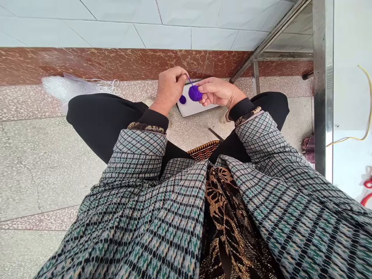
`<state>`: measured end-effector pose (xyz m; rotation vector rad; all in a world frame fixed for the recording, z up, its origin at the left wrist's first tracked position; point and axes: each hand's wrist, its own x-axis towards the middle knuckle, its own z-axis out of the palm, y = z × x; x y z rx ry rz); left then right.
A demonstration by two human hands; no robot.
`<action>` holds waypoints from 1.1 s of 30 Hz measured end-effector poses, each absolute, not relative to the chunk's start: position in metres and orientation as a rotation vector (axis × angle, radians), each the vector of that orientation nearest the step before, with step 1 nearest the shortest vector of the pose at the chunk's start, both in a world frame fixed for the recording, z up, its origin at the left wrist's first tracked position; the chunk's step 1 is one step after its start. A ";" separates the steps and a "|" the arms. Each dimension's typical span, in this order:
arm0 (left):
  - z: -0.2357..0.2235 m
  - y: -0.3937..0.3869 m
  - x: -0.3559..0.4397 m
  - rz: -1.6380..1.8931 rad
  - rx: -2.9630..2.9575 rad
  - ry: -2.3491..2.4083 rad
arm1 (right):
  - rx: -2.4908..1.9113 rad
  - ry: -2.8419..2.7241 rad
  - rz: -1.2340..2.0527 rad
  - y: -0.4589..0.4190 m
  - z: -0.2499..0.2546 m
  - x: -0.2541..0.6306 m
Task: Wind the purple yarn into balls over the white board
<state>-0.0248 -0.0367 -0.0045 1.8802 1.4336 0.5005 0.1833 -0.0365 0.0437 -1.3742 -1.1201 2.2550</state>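
Observation:
Between the fingers and thumb of my right hand (218, 91) is a small ball of purple yarn (195, 93). A short taut strand of purple yarn (190, 80) runs up from the ball to my left hand (171, 86), whose thumb and forefinger pinch it. Below and to the left of the ball, a second, smaller purple piece (182, 99) shows against a white board (193, 107); its kind is hard to make out. Both hands are held out over the board, above my knees.
A clear plastic bag with white cord (65, 88) lies by the wall at left. A metal-framed table (323, 89) stands at right, with a yellow strand (366, 128) and red loops (367, 183) on it. A woven basket (205, 151) shows between my legs.

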 end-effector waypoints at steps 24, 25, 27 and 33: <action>-0.017 -0.048 -0.013 0.419 2.012 1.198 | -1.766 -1.387 1.421 -0.020 0.016 0.178; -0.016 -0.048 -0.014 0.428 2.036 1.202 | -1.797 -1.481 1.359 -0.019 0.014 0.179; -0.014 -0.047 -0.018 0.462 2.082 1.255 | -1.810 -1.646 1.344 -0.020 0.011 0.181; -0.018 -0.042 -0.027 0.649 2.022 1.365 | -1.555 -1.611 1.857 -0.029 0.020 0.183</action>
